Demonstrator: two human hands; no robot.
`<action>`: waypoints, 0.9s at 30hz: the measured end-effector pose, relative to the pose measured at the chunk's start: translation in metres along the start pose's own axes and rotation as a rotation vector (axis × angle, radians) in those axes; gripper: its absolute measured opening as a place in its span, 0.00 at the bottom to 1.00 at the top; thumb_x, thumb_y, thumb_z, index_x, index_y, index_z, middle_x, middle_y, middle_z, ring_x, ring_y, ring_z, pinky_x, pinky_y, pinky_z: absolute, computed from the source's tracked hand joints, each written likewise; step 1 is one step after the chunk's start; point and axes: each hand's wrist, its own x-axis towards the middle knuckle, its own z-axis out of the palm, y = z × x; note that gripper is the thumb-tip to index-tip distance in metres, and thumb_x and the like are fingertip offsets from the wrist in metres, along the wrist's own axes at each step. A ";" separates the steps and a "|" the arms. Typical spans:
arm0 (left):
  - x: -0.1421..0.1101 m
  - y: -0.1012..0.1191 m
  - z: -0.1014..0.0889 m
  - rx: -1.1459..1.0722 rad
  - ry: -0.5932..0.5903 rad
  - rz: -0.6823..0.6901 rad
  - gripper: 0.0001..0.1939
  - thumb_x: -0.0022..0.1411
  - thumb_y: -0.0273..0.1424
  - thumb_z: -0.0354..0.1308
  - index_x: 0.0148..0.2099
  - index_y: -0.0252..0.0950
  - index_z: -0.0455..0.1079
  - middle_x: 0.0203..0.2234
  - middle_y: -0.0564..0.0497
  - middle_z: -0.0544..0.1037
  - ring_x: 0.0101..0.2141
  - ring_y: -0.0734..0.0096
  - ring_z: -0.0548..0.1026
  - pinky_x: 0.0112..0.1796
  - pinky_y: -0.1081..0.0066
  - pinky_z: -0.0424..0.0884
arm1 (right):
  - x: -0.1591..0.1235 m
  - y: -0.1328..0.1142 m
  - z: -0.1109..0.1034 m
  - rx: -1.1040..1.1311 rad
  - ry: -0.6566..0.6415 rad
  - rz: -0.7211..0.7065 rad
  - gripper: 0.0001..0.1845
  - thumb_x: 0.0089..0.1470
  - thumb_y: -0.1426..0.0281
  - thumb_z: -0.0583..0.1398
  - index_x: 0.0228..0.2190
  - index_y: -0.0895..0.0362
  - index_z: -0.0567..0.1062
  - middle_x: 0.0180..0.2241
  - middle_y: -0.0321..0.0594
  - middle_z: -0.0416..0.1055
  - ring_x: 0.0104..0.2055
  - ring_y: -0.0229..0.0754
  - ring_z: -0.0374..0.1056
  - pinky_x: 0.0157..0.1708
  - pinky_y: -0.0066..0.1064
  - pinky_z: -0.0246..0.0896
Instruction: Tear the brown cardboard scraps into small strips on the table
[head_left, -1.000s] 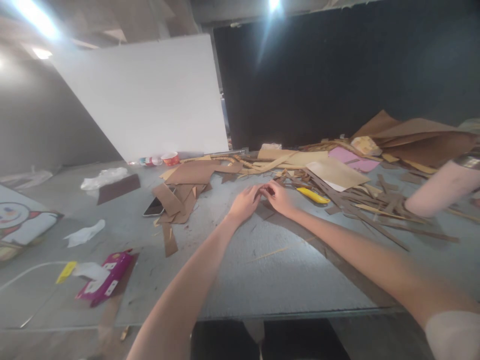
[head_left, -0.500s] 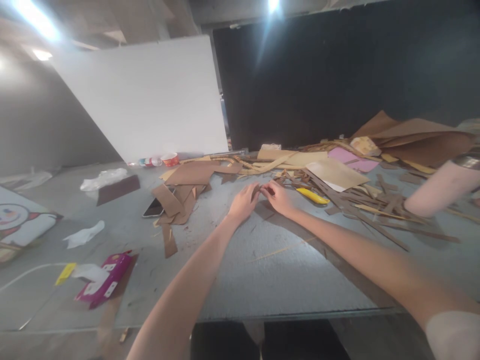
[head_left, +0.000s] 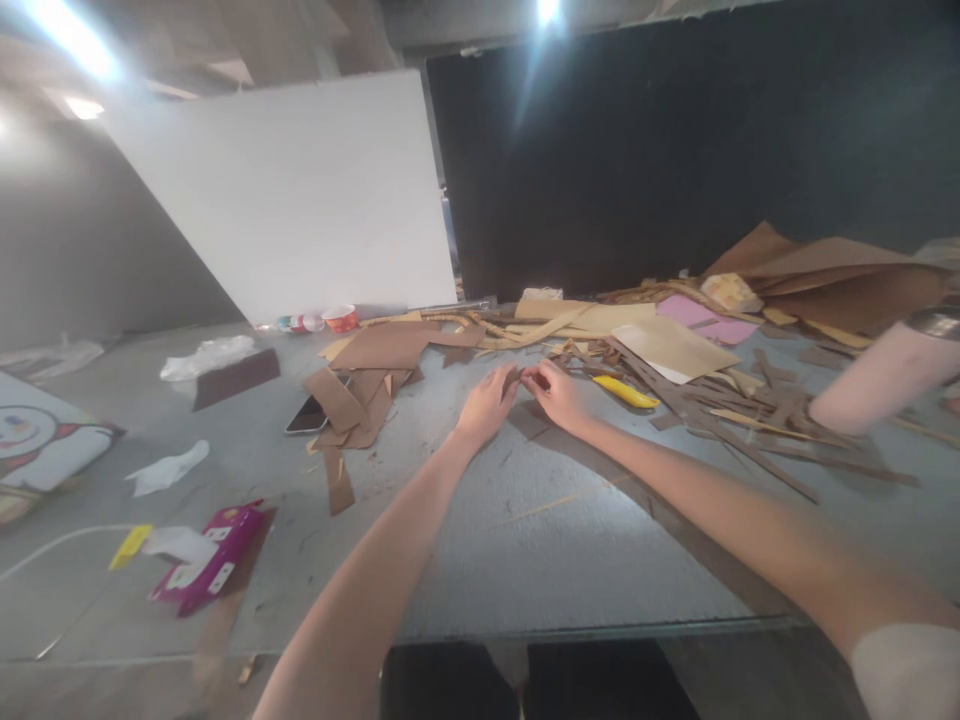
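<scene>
My left hand [head_left: 486, 402] and my right hand [head_left: 555, 392] meet at the fingertips over the middle of the grey table. Both are closed in a pinch around a small brown piece [head_left: 511, 380], mostly hidden by the fingers; it looks like the brown sheet scraps lying about. Just right of my right hand lies a yellow utility knife [head_left: 626, 392]. Beyond the hands, thin brown strips and curled offcuts [head_left: 577, 352] are heaped. Left of my left hand, several brown sheet pieces [head_left: 382, 345] overlap a phone [head_left: 307, 416].
A pink bottle [head_left: 877, 380] stands at the right among brown strips. Front left are a purple tissue pack [head_left: 221, 560] and a white cable with a yellow tag [head_left: 131, 546]. Behind lie a pink sheet [head_left: 705, 318], a red paper cup [head_left: 340, 318] and a plastic bag [head_left: 206, 360].
</scene>
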 end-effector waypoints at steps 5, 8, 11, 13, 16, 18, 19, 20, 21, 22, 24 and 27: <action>0.000 0.000 0.001 -0.006 -0.019 0.018 0.18 0.83 0.33 0.50 0.69 0.43 0.67 0.60 0.42 0.81 0.61 0.55 0.79 0.59 0.57 0.76 | 0.000 0.004 0.003 0.001 -0.038 0.016 0.18 0.74 0.53 0.57 0.38 0.53 0.75 0.38 0.43 0.73 0.38 0.49 0.68 0.43 0.38 0.66; 0.001 -0.005 0.003 0.006 0.037 0.026 0.20 0.83 0.32 0.48 0.71 0.42 0.66 0.57 0.42 0.82 0.59 0.55 0.79 0.59 0.56 0.76 | 0.000 0.007 0.003 0.001 -0.035 0.007 0.17 0.73 0.55 0.57 0.38 0.53 0.75 0.38 0.43 0.74 0.39 0.49 0.68 0.44 0.39 0.66; 0.006 -0.018 0.000 0.084 0.213 -0.007 0.21 0.81 0.29 0.46 0.69 0.40 0.69 0.52 0.41 0.83 0.58 0.54 0.78 0.62 0.53 0.73 | -0.001 0.010 0.004 -0.011 -0.031 0.010 0.15 0.73 0.57 0.58 0.38 0.52 0.76 0.38 0.43 0.74 0.39 0.49 0.69 0.43 0.39 0.67; 0.012 -0.033 -0.005 0.162 0.307 -0.053 0.19 0.77 0.27 0.50 0.65 0.39 0.72 0.53 0.39 0.81 0.60 0.49 0.75 0.63 0.48 0.71 | 0.000 0.013 0.006 -0.014 -0.034 0.024 0.13 0.72 0.58 0.58 0.38 0.53 0.76 0.38 0.43 0.74 0.40 0.49 0.70 0.44 0.39 0.67; 0.026 -0.058 -0.014 0.245 0.480 -0.270 0.23 0.71 0.26 0.55 0.66 0.35 0.69 0.60 0.34 0.77 0.64 0.42 0.71 0.66 0.44 0.66 | 0.001 0.017 0.009 -0.020 -0.036 0.063 0.11 0.71 0.61 0.59 0.38 0.53 0.76 0.38 0.42 0.74 0.39 0.48 0.70 0.43 0.39 0.68; 0.037 -0.074 -0.020 0.276 0.484 -0.382 0.28 0.69 0.27 0.59 0.70 0.32 0.64 0.65 0.31 0.74 0.68 0.39 0.67 0.68 0.44 0.63 | 0.002 0.019 0.011 -0.043 -0.033 0.088 0.10 0.69 0.62 0.60 0.37 0.53 0.76 0.37 0.42 0.74 0.38 0.48 0.71 0.43 0.38 0.68; 0.042 -0.082 -0.023 0.288 0.433 -0.389 0.30 0.69 0.27 0.59 0.70 0.31 0.63 0.65 0.29 0.73 0.69 0.39 0.66 0.69 0.44 0.61 | 0.002 0.020 0.012 -0.051 -0.032 0.094 0.09 0.69 0.63 0.60 0.37 0.53 0.76 0.37 0.42 0.74 0.38 0.48 0.71 0.43 0.38 0.69; 0.047 -0.088 -0.026 0.296 0.354 -0.369 0.29 0.69 0.26 0.60 0.70 0.30 0.63 0.66 0.29 0.73 0.70 0.40 0.65 0.70 0.44 0.59 | 0.003 0.021 0.012 -0.056 -0.025 0.097 0.09 0.68 0.63 0.59 0.37 0.53 0.76 0.37 0.42 0.74 0.39 0.48 0.71 0.44 0.39 0.69; 0.052 -0.093 -0.028 0.296 0.284 -0.363 0.28 0.68 0.26 0.60 0.68 0.31 0.64 0.66 0.28 0.73 0.70 0.39 0.65 0.70 0.44 0.58 | 0.003 0.022 0.012 -0.061 -0.025 0.098 0.09 0.69 0.64 0.59 0.37 0.53 0.76 0.38 0.42 0.75 0.39 0.48 0.72 0.44 0.39 0.69; 0.055 -0.097 -0.030 0.284 0.219 -0.392 0.24 0.67 0.25 0.61 0.64 0.32 0.67 0.63 0.28 0.75 0.69 0.38 0.66 0.69 0.43 0.58 | 0.003 0.023 0.012 -0.066 -0.019 0.101 0.09 0.68 0.64 0.59 0.37 0.53 0.76 0.38 0.43 0.75 0.40 0.48 0.72 0.45 0.39 0.69; 0.061 -0.100 -0.033 0.253 0.170 -0.428 0.15 0.67 0.25 0.62 0.55 0.34 0.71 0.56 0.30 0.79 0.64 0.38 0.71 0.66 0.44 0.62 | 0.003 0.027 0.013 -0.072 -0.009 0.108 0.09 0.69 0.64 0.59 0.37 0.53 0.76 0.38 0.43 0.76 0.41 0.49 0.72 0.46 0.39 0.70; 0.062 -0.095 -0.035 0.226 0.172 -0.417 0.05 0.66 0.23 0.61 0.43 0.37 0.71 0.46 0.33 0.82 0.58 0.40 0.76 0.62 0.48 0.67 | 0.005 0.035 0.015 -0.087 0.038 0.152 0.09 0.69 0.64 0.59 0.37 0.53 0.76 0.38 0.45 0.77 0.41 0.50 0.74 0.46 0.40 0.71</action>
